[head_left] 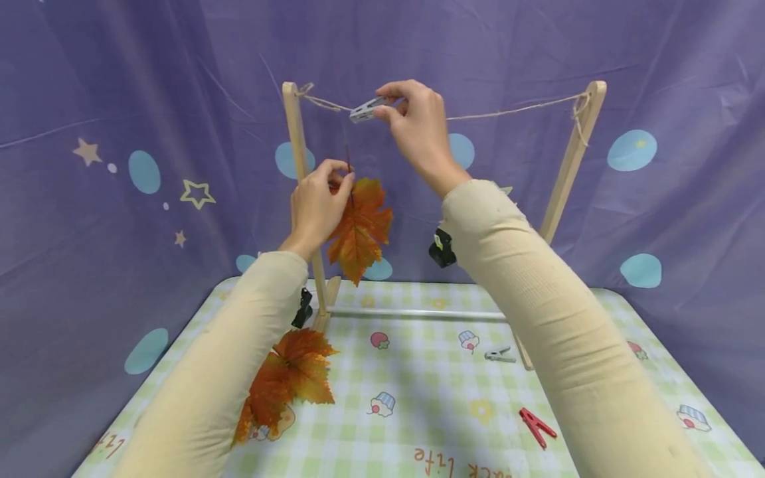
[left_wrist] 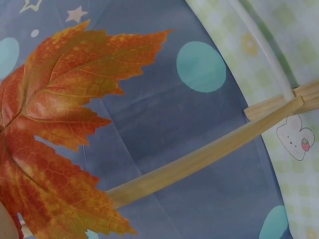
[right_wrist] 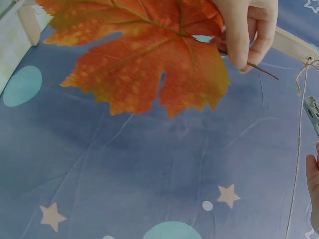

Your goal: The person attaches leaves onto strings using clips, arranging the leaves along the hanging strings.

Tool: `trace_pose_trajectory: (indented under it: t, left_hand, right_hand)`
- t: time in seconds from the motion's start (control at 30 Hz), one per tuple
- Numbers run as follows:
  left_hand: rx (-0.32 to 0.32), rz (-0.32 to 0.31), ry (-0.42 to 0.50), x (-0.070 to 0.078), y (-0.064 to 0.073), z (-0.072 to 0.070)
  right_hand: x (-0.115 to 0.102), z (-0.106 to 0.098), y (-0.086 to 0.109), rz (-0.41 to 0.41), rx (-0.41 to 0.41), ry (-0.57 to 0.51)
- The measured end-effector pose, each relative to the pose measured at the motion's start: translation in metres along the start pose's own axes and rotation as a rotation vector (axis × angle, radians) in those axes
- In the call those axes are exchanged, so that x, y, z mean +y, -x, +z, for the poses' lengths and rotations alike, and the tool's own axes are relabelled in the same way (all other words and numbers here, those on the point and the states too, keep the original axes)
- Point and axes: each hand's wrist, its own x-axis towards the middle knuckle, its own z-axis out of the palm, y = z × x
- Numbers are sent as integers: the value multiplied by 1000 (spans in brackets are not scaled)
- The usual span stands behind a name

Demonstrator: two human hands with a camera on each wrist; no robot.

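My left hand (head_left: 319, 206) pinches the thin stem of an orange artificial maple leaf (head_left: 360, 232) between thumb and fingers. The leaf hangs below the hand, its stem pointing up toward the twine (head_left: 508, 113). In the right wrist view the leaf (right_wrist: 149, 59) and the stem's free end show beside the left thumb. Higher up, my right hand (head_left: 421, 123) holds a grey clothespin (head_left: 369, 109) by its handle end, with the pin's tip right at the twine. The left wrist view shows the leaf (left_wrist: 65, 124) close up, with hardly any of the hand.
Twine runs between two wooden posts (head_left: 564, 176), joined low down by a white bar (head_left: 418, 313). On the checked tablecloth (head_left: 418, 385) lie more orange leaves (head_left: 293, 372), a grey clothespin (head_left: 501, 355) and a red clothespin (head_left: 536, 427). A purple curtain (head_left: 209, 99) hangs behind.
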Motion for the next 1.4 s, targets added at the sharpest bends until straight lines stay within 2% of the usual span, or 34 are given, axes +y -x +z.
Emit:
trace_pose_trajectory:
  t: [0.2,0.33,0.57,0.8,1.03,1.27,1.4]
  left_hand:
    - [-9,7,-24,-1,0,-1]
    - [-13,-2,-28,-3,3,-2]
    - [-1,1,-46,-5,4,-2]
    - [-5,-4,-36,-6,4,-1]
    - [-30,-1,-46,-5,5,1]
    - [-44,6,-53,-7,8,2]
    - [-38,17,-59,-9,10,3]
  right_hand:
    - [-9,1,-12,5,-5,82]
    - [-13,4,-19,52,-31,131]
    - [-15,8,-30,152,-49,156]
    - [-15,8,-30,179,-108,191]
    - [-14,7,-28,181,-200,180]
    - [-17,5,-28,152,-343,184]
    - [-20,3,-30,118,-415,244]
